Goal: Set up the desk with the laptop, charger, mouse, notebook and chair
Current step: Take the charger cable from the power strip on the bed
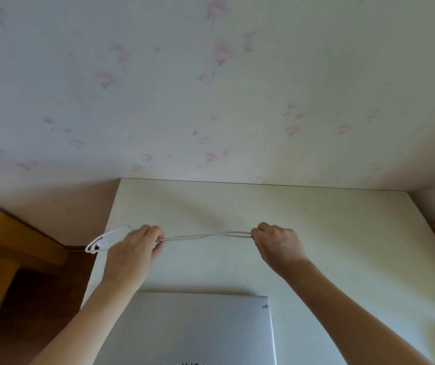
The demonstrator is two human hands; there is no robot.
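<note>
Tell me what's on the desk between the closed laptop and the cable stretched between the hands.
Nothing: in the head view the desk is bare between the laptop and the charger cable, which the left hand and right hand hold.

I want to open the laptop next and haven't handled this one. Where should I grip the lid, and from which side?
Probably from the near side. The laptop lies closed and flat on the desk, its far edge toward the wall looking like the hinge side. Hook fingertips under the lid's near edge, which is out of frame, and lift, after freeing a hand from the charger cable.
</note>
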